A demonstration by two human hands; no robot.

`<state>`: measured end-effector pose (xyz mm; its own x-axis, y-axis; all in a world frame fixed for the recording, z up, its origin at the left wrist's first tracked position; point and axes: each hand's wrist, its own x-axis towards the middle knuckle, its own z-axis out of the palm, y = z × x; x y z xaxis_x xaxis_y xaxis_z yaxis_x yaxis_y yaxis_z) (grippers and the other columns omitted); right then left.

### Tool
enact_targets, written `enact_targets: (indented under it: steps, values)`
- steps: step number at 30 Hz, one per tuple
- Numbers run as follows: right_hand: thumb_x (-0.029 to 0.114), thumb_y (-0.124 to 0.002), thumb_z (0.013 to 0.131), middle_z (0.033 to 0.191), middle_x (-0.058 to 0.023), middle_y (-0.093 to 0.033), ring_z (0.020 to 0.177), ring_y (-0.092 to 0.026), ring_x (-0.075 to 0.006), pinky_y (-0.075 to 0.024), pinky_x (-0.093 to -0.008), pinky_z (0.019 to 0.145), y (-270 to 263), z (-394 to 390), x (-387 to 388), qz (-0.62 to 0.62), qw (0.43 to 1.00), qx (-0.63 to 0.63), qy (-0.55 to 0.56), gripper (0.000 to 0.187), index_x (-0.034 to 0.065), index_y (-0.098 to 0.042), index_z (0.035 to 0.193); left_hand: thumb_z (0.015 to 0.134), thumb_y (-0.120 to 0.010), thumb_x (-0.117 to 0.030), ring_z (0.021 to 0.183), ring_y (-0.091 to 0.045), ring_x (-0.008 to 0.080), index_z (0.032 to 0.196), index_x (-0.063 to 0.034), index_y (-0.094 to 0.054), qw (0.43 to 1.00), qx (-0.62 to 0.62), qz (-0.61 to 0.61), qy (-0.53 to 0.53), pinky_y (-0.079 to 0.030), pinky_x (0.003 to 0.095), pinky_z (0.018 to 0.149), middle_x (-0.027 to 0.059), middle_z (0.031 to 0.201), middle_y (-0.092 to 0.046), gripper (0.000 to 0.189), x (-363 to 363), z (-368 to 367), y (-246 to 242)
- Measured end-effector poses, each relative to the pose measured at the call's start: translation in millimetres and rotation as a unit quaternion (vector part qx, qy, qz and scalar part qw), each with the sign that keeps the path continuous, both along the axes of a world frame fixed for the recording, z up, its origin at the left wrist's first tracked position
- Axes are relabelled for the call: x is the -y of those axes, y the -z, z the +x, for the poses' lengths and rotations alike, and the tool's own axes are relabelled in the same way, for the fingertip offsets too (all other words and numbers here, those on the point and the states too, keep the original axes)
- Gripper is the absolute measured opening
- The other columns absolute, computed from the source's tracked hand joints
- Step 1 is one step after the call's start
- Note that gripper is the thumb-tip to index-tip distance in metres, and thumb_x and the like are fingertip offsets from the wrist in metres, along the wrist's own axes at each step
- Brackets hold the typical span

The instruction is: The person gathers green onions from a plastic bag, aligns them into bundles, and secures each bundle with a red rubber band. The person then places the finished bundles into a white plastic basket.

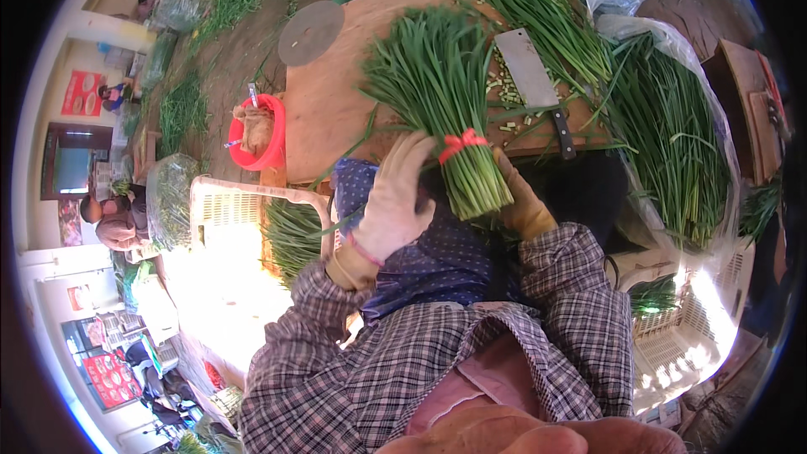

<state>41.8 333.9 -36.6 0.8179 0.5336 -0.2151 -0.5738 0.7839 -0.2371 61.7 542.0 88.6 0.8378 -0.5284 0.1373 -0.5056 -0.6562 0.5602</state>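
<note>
A thick bundle of garlic chives (441,82), bound near its cut ends by a red tie (462,144), leans over the front edge of a wooden board (328,113). My right hand (524,198), in a yellowish glove, grips the stem end from the right; its fingers are partly hidden behind the stalks. Beside the tie on the left is my left hand (398,192), in a pale glove, with its fingers stretched out and thumb apart, holding nothing. A cleaver (528,72) with a black handle lies on the board right of the bundle, among trimmed stem pieces (504,85).
Loose chives (548,25) lie at the board's far right. A round grey disc (311,33) sits at its far left corner. A red bucket (277,145) holding a cloth stands left. More chives (674,145) fill a plastic-lined crate (693,340) on the right. A person (120,221) is farther left.
</note>
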Motion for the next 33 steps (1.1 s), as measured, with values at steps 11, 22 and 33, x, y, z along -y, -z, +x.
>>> enact_targets:
  steps: [11,22,33]
  values:
    - [0.043,-0.05,0.103,0.14,-0.0119,-0.057,0.125,-0.057,-0.0247,-0.0462,-0.0403,0.108,-27,-40,-7,-0.089,0.995,-0.025,0.033,0.056,0.0055,-0.046,0.145,0.098,-0.061,-0.033,0.122,-0.055,0.02,0.137,0.0059,-0.049,0.829,-0.37,-0.356,-0.223,-0.041,0.0325,0.106,0.015,0.131,-0.058,0.056,4,-35,36]
    - [0.04,-0.072,0.09,0.123,-0.0093,-0.063,0.109,-0.062,-0.0189,-0.0497,-0.0319,0.095,-85,-49,-15,-0.326,0.937,0.122,0.032,0.068,0.0,-0.048,0.14,0.101,-0.053,-0.05,0.126,-0.051,0.0184,0.143,0.003,-0.045,0.677,-0.558,-0.475,-0.058,-0.039,0.0312,0.107,0.012,0.136,-0.056,0.068,-15,-44,27]
    - [0.042,-0.079,0.081,0.135,-0.0193,-0.057,0.123,-0.058,-0.0298,-0.0469,-0.0383,0.103,-78,-53,-38,-0.633,0.767,0.062,-0.083,0.087,0.0066,-0.039,0.15,0.092,-0.071,-0.039,0.113,-0.062,0.0205,0.133,0.0003,-0.054,0.518,-0.578,-0.608,-0.165,-0.049,0.0336,0.1,0.0111,0.127,-0.063,0.059,-12,-28,66]
